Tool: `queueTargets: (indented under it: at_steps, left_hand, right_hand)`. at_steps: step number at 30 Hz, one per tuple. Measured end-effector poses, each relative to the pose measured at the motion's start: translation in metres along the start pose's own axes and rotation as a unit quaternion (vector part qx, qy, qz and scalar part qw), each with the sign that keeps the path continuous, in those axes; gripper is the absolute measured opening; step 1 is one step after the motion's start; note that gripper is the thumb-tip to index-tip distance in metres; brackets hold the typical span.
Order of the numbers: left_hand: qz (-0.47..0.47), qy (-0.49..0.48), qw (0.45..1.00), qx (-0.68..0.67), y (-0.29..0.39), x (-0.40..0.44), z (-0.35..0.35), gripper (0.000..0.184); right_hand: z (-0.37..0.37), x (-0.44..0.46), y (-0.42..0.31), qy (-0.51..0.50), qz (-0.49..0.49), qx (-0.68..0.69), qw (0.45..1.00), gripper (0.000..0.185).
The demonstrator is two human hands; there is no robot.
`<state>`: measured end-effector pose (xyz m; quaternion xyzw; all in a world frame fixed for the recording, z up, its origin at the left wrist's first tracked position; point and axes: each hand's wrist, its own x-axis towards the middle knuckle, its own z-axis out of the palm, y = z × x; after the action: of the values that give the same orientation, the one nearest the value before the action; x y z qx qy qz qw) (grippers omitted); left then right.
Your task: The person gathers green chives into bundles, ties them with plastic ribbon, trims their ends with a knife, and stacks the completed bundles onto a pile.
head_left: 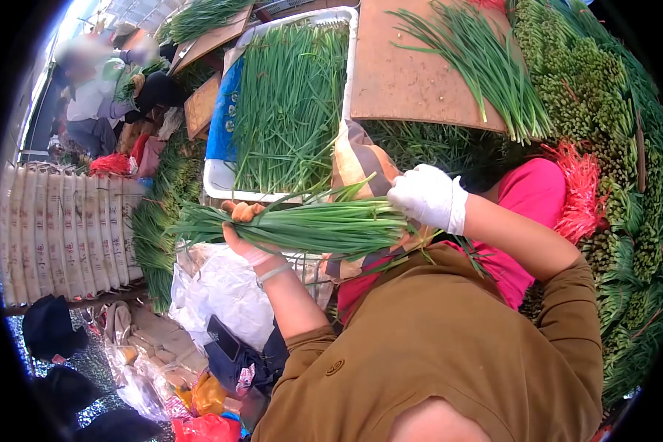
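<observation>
A long bunch of garlic chives (pixel 331 227) lies sideways in front of my chest, leaf tips to the left and pale stem ends to the right. Round its leafy part wraps my left hand (pixel 241 221), with orange on the fingers and a band at the wrist. My right hand (pixel 429 199), in a white glove, is curled closed against the stem ends; what its fingers pinch is hidden. Just beyond the bunch, a white crate (pixel 352 66) holds more chives (pixel 291 103) laid lengthwise.
Loose chives (pixel 486 66) lie on a brown board (pixel 390 66) ahead. Stacked bunches (pixel 589 96) rise on my right, with red plastic strands (pixel 573 188) beside them. White ribbed material (pixel 66 228) and a phone (pixel 223 337) are on my left. Another person (pixel 92 110) works at far left.
</observation>
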<state>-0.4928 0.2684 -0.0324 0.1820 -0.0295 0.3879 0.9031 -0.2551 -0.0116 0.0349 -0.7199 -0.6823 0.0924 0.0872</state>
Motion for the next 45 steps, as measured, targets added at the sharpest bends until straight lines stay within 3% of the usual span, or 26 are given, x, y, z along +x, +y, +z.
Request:
queueTargets:
  at_steps: [4,6,9,11,12,14,16,19,20,22,23,26,29,31,32,34,35,36,37,38,40,41,42,45]
  left_hand:
    - [-0.019,-0.041,0.997,-0.068,0.011,-0.006,0.002,0.040]
    - [-0.017,-0.042,0.997,-0.061,0.009,-0.007,0.005,0.041]
    - [-0.021,-0.043,0.997,-0.065,0.007,-0.007,0.009,0.041]
    - [-0.027,-0.053,0.996,-0.061,0.001,-0.001,0.013,0.041]
    - [-0.030,-0.050,0.997,-0.058,-0.001,0.003,0.016,0.042]
    - [-0.032,-0.043,0.997,-0.049,-0.001,0.005,0.020,0.042]
    - [-0.030,-0.030,0.999,-0.022,0.002,0.005,0.025,0.043]
    - [-0.017,-0.013,1.000,-0.014,0.008,-0.002,0.016,0.041]
    - [-0.011,0.003,1.000,-0.013,0.010,-0.007,0.011,0.041]
    - [0.012,0.022,1.000,-0.017,0.006,-0.011,0.007,0.040]
    - [0.013,0.025,1.000,-0.012,0.006,-0.012,0.006,0.039]
    - [0.024,0.047,0.998,0.014,0.007,-0.010,-0.002,0.036]
    - [0.037,0.066,0.996,0.046,0.007,-0.010,0.000,0.033]
    - [0.041,0.080,0.994,0.054,0.011,-0.011,-0.002,0.031]
    - [0.045,0.089,0.993,0.058,0.012,-0.013,-0.006,0.031]
    - [0.051,0.114,0.991,0.045,0.011,-0.018,-0.012,0.030]
    - [0.053,0.129,0.990,0.028,0.008,-0.019,-0.014,0.030]
    - [0.055,0.146,0.988,0.012,0.006,-0.021,-0.015,0.030]
    - [0.061,0.196,0.977,0.053,0.003,-0.019,-0.011,0.028]
    - [0.046,0.126,0.986,0.101,0.004,-0.015,-0.027,0.021]
    - [0.003,0.191,0.977,0.098,-0.004,-0.011,-0.013,0.021]
    - [-0.004,0.204,0.974,0.094,-0.010,-0.008,-0.005,0.022]
    - [-0.012,0.215,0.972,0.090,-0.016,-0.004,0.000,0.023]
    - [-0.007,0.185,0.980,0.069,-0.025,0.006,-0.006,0.026]
  right_hand:
    - [0.015,-0.031,0.060,-0.084,0.119,-0.047,0.988,0.009]
    - [0.019,-0.061,0.095,-0.268,0.197,-0.146,0.932,0.014]
    - [0.029,-0.053,0.088,-0.066,0.198,0.084,0.974,0.021]
    - [0.025,-0.026,0.057,-0.052,0.192,0.253,0.947,0.029]
    - [0.035,-0.019,0.046,-0.002,0.127,0.306,0.944,0.030]
    - [0.046,-0.002,0.027,-0.029,0.097,0.386,0.917,0.027]
    - [0.052,0.004,0.023,-0.017,0.076,0.308,0.948,0.024]
    - [0.021,0.013,0.038,-0.137,0.140,0.104,0.975,0.018]
    - [0.018,0.010,0.041,0.003,0.147,0.111,0.983,0.015]
    - [-0.004,0.023,0.033,0.141,0.095,0.058,0.984,0.012]
    - [-0.019,0.035,0.020,0.080,0.094,0.013,0.992,0.011]
    - [0.008,0.064,0.006,0.071,-0.042,-0.038,0.996,0.014]
    - [0.025,0.088,0.002,-0.012,-0.023,-0.049,0.998,0.017]
    - [-0.024,0.087,-0.004,-0.111,-0.003,-0.070,0.991,0.019]
    - [-0.024,0.088,0.008,-0.076,0.075,-0.068,0.992,0.019]
    - [-0.060,0.080,0.027,0.010,0.170,0.051,0.984,0.020]
    - [-0.027,0.078,0.061,0.162,0.161,0.067,0.971,0.021]
    - [-0.026,0.069,0.068,0.249,0.145,0.130,0.949,0.026]
    - [-0.035,0.067,0.057,0.200,0.220,0.276,0.914,0.031]
    - [-0.043,0.065,0.042,0.142,0.291,0.413,0.851,0.037]
    - [-0.036,0.062,0.015,0.200,0.181,0.404,0.874,0.035]
    - [-0.008,0.067,0.019,0.263,0.083,0.233,0.932,0.032]
    - [-0.003,0.067,0.006,0.258,0.045,0.208,0.942,0.042]
    - [-0.003,0.054,-0.018,0.053,0.020,0.100,0.993,0.043]
